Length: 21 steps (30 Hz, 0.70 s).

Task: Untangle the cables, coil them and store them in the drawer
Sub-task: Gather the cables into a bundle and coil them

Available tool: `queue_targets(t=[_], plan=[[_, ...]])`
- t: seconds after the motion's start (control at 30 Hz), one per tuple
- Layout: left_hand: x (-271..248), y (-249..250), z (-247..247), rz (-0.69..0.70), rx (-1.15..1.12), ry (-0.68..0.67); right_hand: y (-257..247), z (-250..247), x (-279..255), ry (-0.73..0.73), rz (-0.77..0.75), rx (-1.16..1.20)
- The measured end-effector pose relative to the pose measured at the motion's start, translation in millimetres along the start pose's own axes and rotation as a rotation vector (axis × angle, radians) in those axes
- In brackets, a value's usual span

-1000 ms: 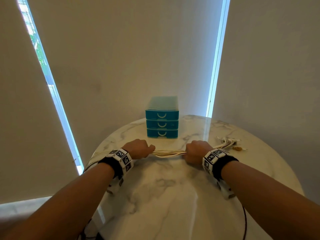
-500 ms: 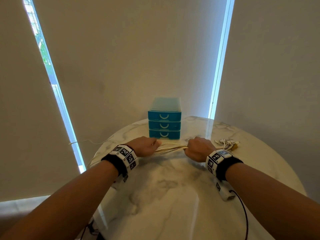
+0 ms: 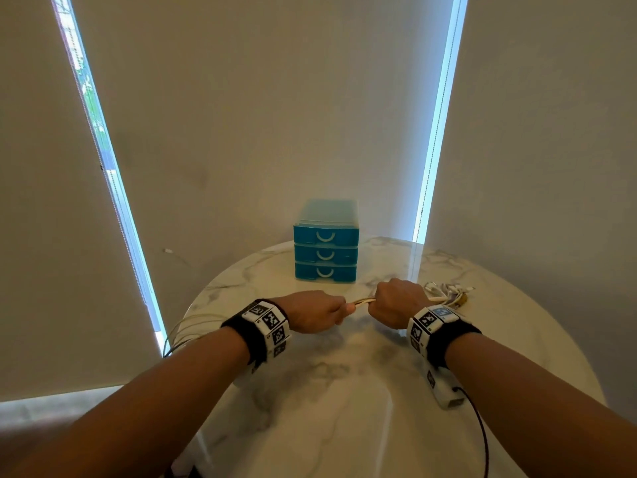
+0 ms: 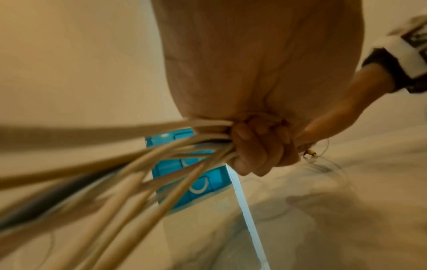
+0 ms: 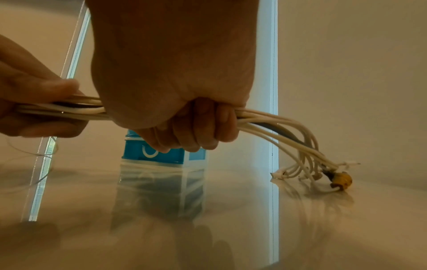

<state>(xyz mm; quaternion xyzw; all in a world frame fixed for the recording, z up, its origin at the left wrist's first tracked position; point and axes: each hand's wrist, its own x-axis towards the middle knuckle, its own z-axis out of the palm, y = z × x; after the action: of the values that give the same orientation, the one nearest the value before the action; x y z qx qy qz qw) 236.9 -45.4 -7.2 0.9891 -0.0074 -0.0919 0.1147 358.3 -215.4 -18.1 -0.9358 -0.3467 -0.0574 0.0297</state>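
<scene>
Cables (image 3: 362,301) run as one bundle left to right across the counter (image 3: 344,391), long axis crosswise to the person, and both hands sit on that same line. Left hand (image 3: 312,313) has its fingers (image 5: 46,89) pinched round the bundle; right hand (image 3: 400,301) holds it in a full fist, fingers (image 5: 196,131) curled underneath. Only a short stretch of cable shows between the two hands, which are near each other. Beyond the right fist the plug ends (image 5: 323,168) fan out and droop onto the counter, one of them yellow (image 5: 342,180). Beyond the left hand the long slack loops off the counter edge (image 3: 186,332), so the length left to gather lies on the left side. Count: one bundle, roughly eight to ten strands, mostly white with one dark; an exact number is hard to tell. One blue drawer unit (image 3: 325,251) stands behind the hands, three drawers, all closed, about equally near either hand
</scene>
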Motion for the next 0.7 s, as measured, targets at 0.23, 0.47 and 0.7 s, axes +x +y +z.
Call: queue_targets(t=[0.23, 0.47, 0.7], plan=[[1, -6, -3, 0.017, 0.147, 0.077, -1, 2, 8, -0.110, -0.097, 0.004], [3, -4, -1, 0.090, 0.176, 0.077, -49, 1, 10, -0.097, -0.260, 0.079], [-20, -19, -21, -0.028, -0.202, 0.008, -32, -2, 10, 0.082, -0.135, -0.034]])
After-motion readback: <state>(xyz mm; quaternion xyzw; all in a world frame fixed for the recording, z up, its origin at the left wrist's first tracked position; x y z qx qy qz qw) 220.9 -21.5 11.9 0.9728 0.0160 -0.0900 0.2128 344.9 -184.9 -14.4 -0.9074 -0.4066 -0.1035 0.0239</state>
